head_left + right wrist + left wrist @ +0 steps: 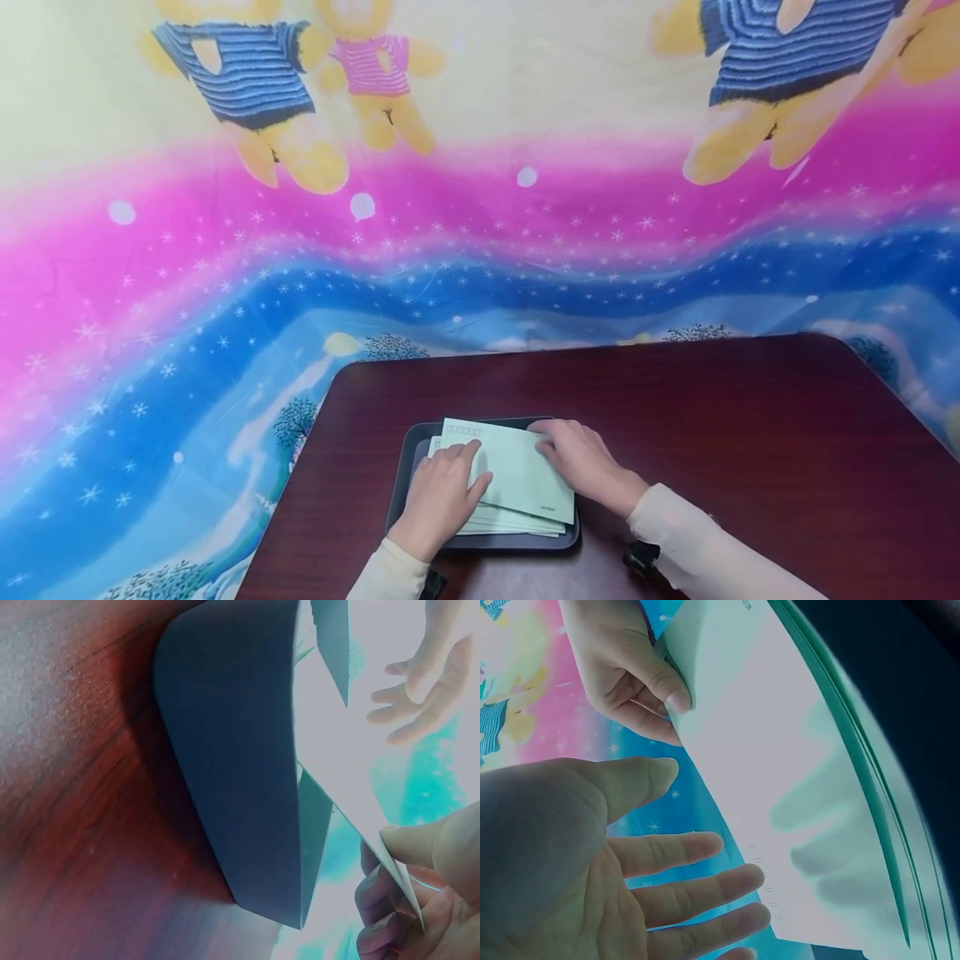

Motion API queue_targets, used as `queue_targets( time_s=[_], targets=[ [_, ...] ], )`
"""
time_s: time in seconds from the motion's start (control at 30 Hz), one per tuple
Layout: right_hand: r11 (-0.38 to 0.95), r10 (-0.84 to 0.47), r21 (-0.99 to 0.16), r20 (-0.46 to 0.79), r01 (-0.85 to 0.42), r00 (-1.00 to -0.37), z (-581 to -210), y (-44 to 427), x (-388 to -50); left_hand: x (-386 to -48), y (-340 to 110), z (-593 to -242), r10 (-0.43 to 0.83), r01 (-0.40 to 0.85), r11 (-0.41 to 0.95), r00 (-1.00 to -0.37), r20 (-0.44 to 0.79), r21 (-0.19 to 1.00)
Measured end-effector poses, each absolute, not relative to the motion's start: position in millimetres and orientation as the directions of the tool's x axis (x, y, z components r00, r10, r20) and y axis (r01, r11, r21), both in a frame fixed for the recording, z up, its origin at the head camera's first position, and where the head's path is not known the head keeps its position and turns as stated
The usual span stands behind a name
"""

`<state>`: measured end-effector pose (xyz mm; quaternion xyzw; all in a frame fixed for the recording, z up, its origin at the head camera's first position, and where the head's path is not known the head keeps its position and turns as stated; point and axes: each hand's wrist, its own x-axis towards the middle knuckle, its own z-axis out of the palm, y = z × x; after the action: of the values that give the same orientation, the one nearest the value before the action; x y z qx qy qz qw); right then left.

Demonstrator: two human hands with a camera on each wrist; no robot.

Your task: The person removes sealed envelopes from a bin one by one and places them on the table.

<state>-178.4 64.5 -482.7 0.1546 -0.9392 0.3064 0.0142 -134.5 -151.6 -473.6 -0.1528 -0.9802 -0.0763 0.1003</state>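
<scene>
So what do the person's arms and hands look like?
The left sleeve and right sleeve are long and pale cream. The left hand and right hand wear no gloves. Each sleeve has a small black object near its end.

Right fingers point(378, 892) pinch pale envelope point(345, 765) | left fingers point(416, 724) extended nearby | dark tray point(232, 750) on wood-grain table point(75, 787)

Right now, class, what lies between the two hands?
In the head view, the top envelope lies between the left hand and the right hand, its pale green face showing.
</scene>
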Motion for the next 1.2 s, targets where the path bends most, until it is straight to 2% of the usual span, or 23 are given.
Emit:
queue_targets(
  time_s=[0.23, 0.63, 1.2],
  targets=[
    [0.734, -0.241, -0.630, 0.106, -0.252, -0.965, -470.6, 82.0, -175.0, -128.9, -148.4, -467.0, 0.296, 0.334, 0.933, -0.924, 0.240, 0.136],
    [0.700, -0.234, -0.664, 0.132, -0.261, -0.963, -462.3, 115.3, -174.1, -124.9, -141.7, -462.4, 0.306, 0.352, 0.921, -0.919, 0.248, 0.167],
    [0.707, -0.197, -0.653, 0.188, -0.272, -0.962, -453.0, 158.0, -167.5, -128.1, -124.4, -460.2, 0.325, 0.367, 0.909, -0.921, 0.212, 0.199]
  ],
)
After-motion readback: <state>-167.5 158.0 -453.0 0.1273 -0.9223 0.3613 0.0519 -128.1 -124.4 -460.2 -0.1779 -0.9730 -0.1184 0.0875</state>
